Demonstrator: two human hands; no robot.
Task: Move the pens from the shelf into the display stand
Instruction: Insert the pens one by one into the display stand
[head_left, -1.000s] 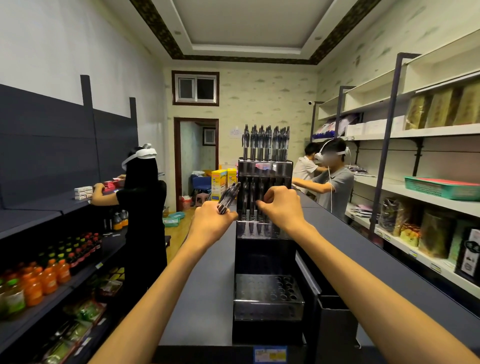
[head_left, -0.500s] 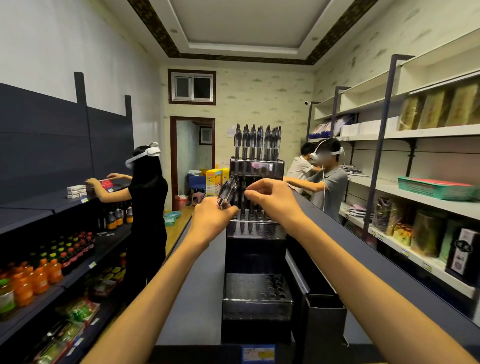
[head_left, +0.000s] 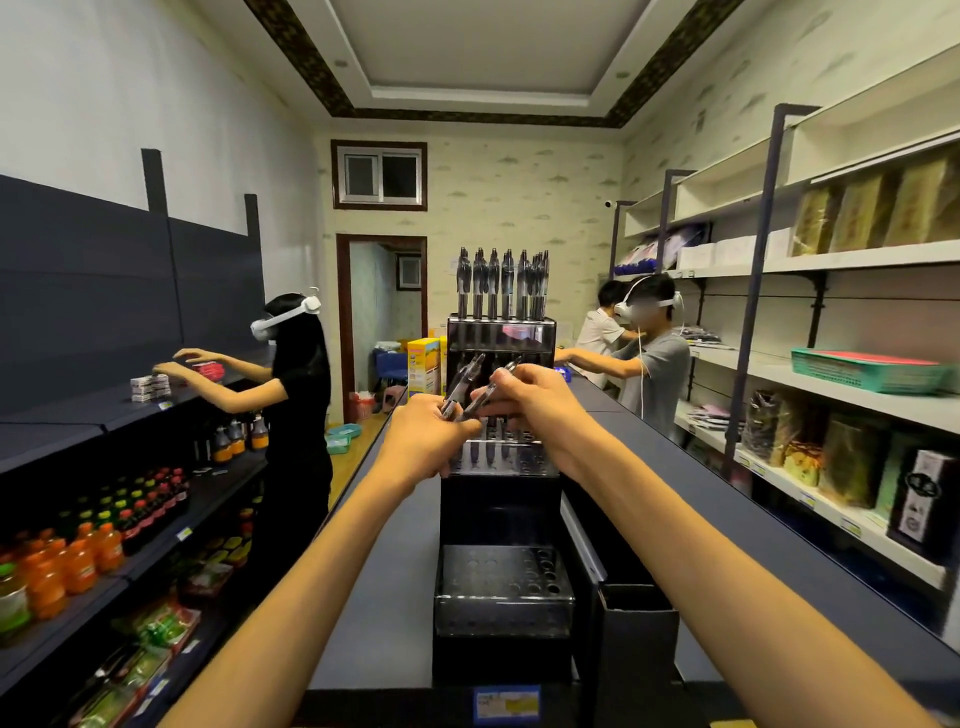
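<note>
A black tiered display stand rises from the dark shelf top straight ahead. Its top tier holds a row of upright pens; the middle tier holds a few more, and the bottom tier shows open holes. My left hand is closed around a small bunch of pens, held in front of the stand's middle tier. My right hand meets it from the right and pinches one pen out of that bunch.
A black box stands right of the stand. One person with a headset works at the left shelves, and two people stand at the right. Drink bottles fill the lower left shelves. Packaged goods line the right shelves.
My right hand has come away from the stand's middle tier and down to the bunch in my left hand, closing on one pen. The view has shifted a little.
</note>
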